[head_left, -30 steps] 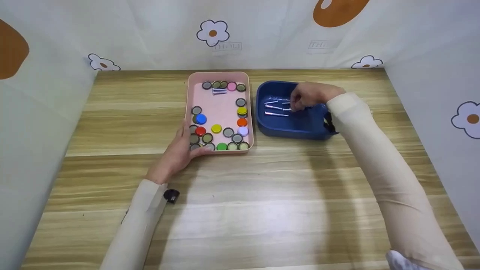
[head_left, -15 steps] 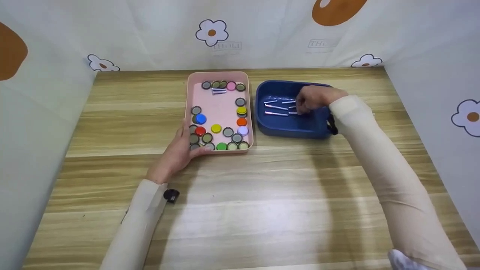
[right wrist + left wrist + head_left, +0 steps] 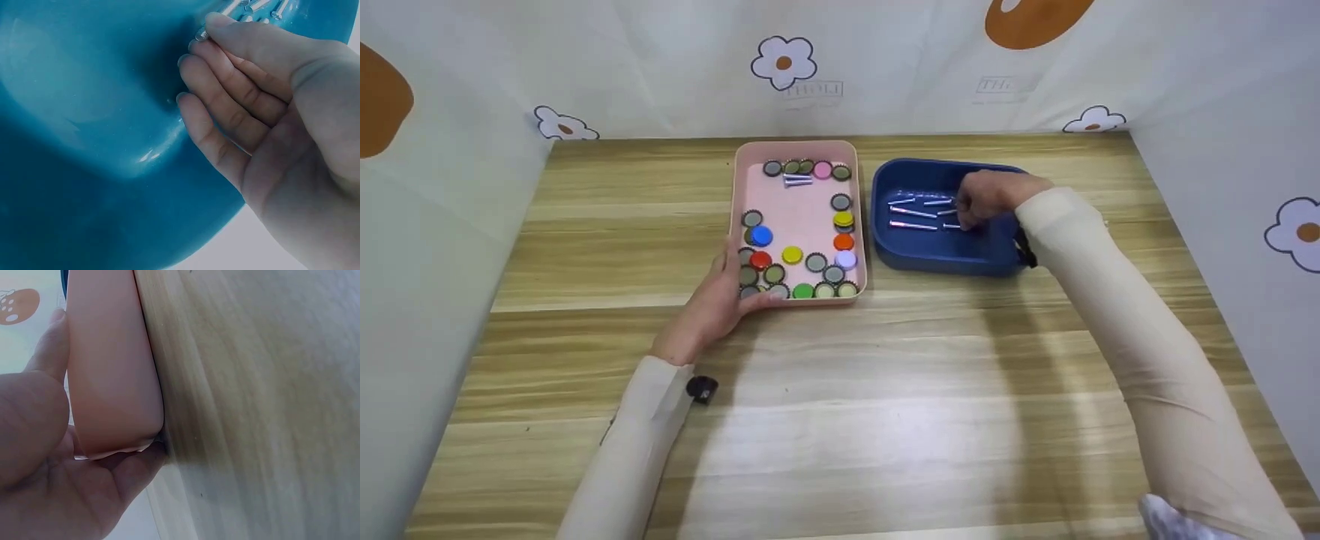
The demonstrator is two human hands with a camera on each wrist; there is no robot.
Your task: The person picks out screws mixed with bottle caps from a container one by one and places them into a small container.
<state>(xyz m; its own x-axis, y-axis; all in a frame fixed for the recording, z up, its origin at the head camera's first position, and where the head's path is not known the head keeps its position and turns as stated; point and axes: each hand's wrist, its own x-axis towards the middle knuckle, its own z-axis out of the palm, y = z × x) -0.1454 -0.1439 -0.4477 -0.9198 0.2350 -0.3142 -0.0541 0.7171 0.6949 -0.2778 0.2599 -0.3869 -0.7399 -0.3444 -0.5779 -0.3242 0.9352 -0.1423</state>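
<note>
At its near left corner, my left hand (image 3: 706, 311) grips the pink tray (image 3: 795, 210), the thumb along the front rim. In the left wrist view, the tray's wall (image 3: 109, 365) sits between thumb and fingers. Bottle caps (image 3: 816, 262), some coloured, lie around the tray's sides, with a few silver screws (image 3: 798, 181) near the far end. My right hand (image 3: 996, 196) reaches into the blue container (image 3: 945, 259), among several silver screws (image 3: 913, 225). Thumb and fingertips pinch one screw (image 3: 201, 35), its threaded end showing in the right wrist view.
Both containers stand side by side on a wood-grain table (image 3: 840, 405), a narrow gap between them. Behind and at both sides rises a pale sheet (image 3: 885, 67) with flower prints. A black wrist mount (image 3: 703, 389) shows at the left sleeve.
My right hand has shifted slightly right inside the blue container, uncovering more screws. The left hand and the pink tray stay put.
</note>
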